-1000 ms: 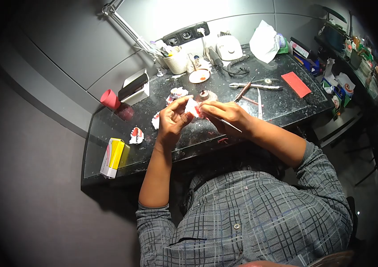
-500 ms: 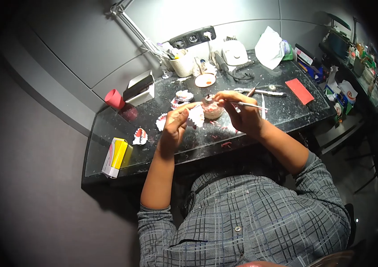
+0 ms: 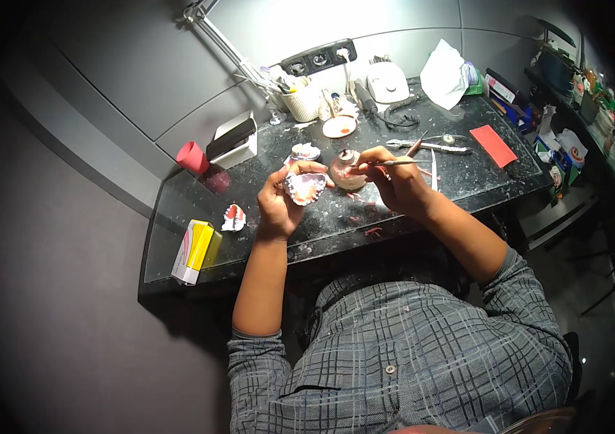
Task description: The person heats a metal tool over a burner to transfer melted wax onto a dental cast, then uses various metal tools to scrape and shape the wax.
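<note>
My left hand (image 3: 280, 197) holds a white dental cast with pink wax (image 3: 305, 187), turned face up above the dark worktop (image 3: 322, 217). My right hand (image 3: 394, 181) grips a thin metal instrument (image 3: 393, 162) like a pen, its tip reaching left to a small round pot (image 3: 347, 171) that stands on the worktop between the two hands. Another cast (image 3: 304, 151) lies just behind the held one, and a third (image 3: 233, 217) lies to the left.
A yellow and white box (image 3: 192, 251) sits at the front left corner, a red cup (image 3: 192, 158) and an open box (image 3: 233, 139) at the back left. Pliers (image 3: 429, 146), a red card (image 3: 493, 145), a white cloth (image 3: 443, 74), a cup of tools (image 3: 302, 103) and a small dish (image 3: 338, 126) crowd the back. A lamp arm (image 3: 228, 47) reaches overhead.
My right hand moved the instrument away from the cast to the small pot. My left hand lowered the cast and turned it face up.
</note>
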### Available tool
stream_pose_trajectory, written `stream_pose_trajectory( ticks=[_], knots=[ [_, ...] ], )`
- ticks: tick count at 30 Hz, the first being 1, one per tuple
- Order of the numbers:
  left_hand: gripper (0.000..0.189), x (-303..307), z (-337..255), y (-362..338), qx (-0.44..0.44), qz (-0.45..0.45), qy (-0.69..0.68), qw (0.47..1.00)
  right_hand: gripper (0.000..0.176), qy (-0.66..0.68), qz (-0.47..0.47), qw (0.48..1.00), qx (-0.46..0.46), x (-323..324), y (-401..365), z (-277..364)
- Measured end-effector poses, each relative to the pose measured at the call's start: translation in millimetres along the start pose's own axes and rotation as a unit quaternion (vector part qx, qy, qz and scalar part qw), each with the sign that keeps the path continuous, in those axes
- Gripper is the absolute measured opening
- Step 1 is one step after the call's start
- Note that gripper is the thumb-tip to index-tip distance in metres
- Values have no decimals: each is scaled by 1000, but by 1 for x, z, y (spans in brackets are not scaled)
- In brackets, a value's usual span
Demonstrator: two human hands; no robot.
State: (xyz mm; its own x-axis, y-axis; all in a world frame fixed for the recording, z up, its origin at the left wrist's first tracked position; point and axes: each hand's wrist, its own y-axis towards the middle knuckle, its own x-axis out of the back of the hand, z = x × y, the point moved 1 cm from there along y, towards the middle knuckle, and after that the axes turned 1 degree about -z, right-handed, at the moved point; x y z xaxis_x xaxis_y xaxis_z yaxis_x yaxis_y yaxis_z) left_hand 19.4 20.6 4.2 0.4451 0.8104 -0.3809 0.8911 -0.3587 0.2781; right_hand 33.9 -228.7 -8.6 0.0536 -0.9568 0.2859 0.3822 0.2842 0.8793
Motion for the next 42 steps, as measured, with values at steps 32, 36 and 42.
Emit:
stream_pose_trajectory(
  ticks=[32,36,42],
  knots=[
    [76,-14,21,3,-342,-138,400,839,18,-43,27,999,-20,6,10,13],
    [77,-9,16,4,-406,-235,361,806,17,-46,37,998,-9,6,11,14],
    [76,-7,13,1,-411,-278,373,784,14,-50,42,998,-8,5,12,15]
  ],
)
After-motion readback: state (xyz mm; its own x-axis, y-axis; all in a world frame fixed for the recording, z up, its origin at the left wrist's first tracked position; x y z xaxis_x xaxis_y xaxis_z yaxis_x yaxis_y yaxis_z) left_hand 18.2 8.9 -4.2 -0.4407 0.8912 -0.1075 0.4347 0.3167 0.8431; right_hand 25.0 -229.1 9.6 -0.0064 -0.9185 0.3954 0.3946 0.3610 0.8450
